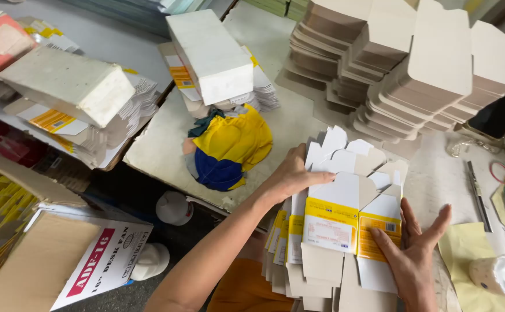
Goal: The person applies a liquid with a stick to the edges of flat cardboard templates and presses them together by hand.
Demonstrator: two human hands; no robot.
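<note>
I find a fanned stack of flat carton blanks point(333, 225) lying on the bench point(437, 173) directly below me, white and yellow faces up, grey flaps showing. My left hand point(293, 173) rests on the stack's upper left edge, fingers curled over it; my right hand point(414, 254) lies flat at the lower right, fingers spread wide, gripping nothing. I judge the blanks light, thin, springy and prone to sliding apart; hold is best taken at opposite edges, squeezing the pile together. More folded blanks point(402, 69) are heaped beyond.
</note>
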